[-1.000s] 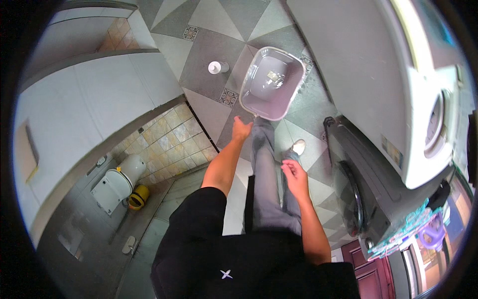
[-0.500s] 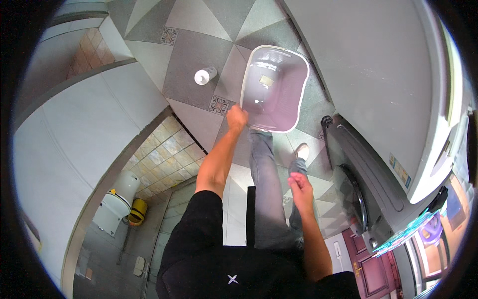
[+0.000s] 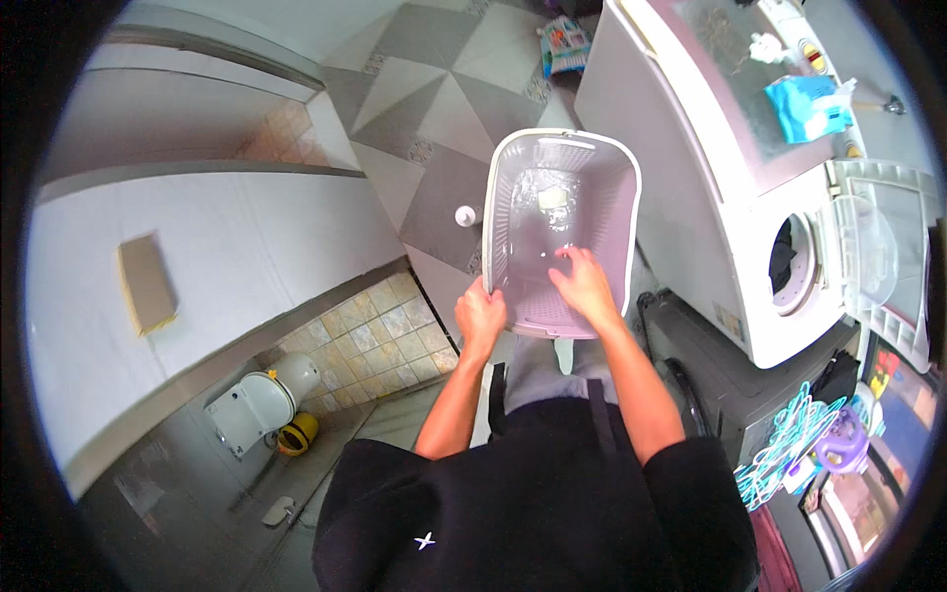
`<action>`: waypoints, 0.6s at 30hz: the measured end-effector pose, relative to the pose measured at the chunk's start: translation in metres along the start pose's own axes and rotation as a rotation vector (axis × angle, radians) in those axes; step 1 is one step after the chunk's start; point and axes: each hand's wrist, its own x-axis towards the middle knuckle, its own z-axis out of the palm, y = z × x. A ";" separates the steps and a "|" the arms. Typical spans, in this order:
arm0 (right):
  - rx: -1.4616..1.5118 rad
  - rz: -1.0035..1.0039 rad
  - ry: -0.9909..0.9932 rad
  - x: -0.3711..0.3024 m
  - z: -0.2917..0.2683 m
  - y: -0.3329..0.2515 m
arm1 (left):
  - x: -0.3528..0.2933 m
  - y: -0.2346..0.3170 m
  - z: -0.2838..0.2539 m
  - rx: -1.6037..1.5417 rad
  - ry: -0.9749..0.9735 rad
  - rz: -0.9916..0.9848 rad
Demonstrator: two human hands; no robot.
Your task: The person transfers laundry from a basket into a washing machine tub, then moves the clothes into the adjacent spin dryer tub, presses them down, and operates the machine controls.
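A laundry basket (image 3: 631, 227) with a pale rim and grey-purple slatted walls stands tilted in front of my body. My left hand (image 3: 480, 318) is closed round its near left rim. Inside the near right part of the basket, my right hand (image 3: 586, 286) has its fingers bent and apart, with nothing visible in them. A small pale rectangular piece (image 3: 553, 199) shows at the bottom of the basket, amid shiny reflections. The white bottle (image 3: 467, 216) stands on the tiled floor just left of the basket.
At the right, a white front-loading washing machine (image 3: 681, 197) has its round door open and dark cloth (image 3: 782, 255) inside. A blue wipes pack (image 3: 809, 107) lies on top. Blue hangers (image 3: 789, 444) are at the lower right. Leftward are a toilet (image 3: 252, 407) and yellow bucket (image 3: 297, 433).
My right hand has moved from beside my leg into the basket. The basket looks larger and nearer, my left hand still on its rim. The view has shifted, bringing the washing machine's open door into sight.
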 end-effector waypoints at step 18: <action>0.038 -0.134 0.325 0.242 0.027 -0.068 | -0.045 0.161 -0.113 -0.193 0.466 0.116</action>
